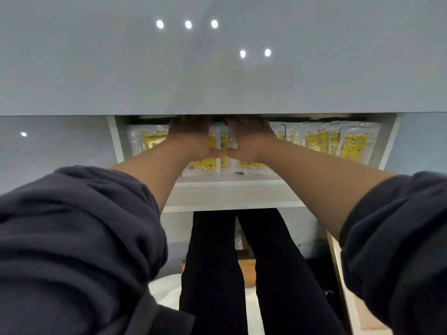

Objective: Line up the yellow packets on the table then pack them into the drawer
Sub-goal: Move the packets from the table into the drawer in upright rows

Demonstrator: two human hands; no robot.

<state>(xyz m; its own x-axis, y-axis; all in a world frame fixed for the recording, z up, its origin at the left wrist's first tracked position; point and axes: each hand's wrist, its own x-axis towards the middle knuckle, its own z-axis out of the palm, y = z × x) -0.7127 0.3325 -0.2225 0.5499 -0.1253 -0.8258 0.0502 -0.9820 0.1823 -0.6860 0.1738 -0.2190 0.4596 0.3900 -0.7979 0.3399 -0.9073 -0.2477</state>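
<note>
We have both hands deep in the open drawer point(229, 197), which sticks out from under the table point(217, 81). The left hand point(191, 136) and right hand point(249, 137) lie side by side, backs up, flanking the middle yellow packets point(219, 141). These run lengthwise from the drawer's front wall toward its back, equally near either hand. Our thumbs meet on the packets' near side. The fingers reach into shadow beneath the table's edge, so we cannot tell whether they curl round the packets or press flat. More packets sit by the drawer's left wall point(147, 140), and an overlapping row point(338, 143) fills its right end. Both forearms stretch forward, nearly straight.
</note>
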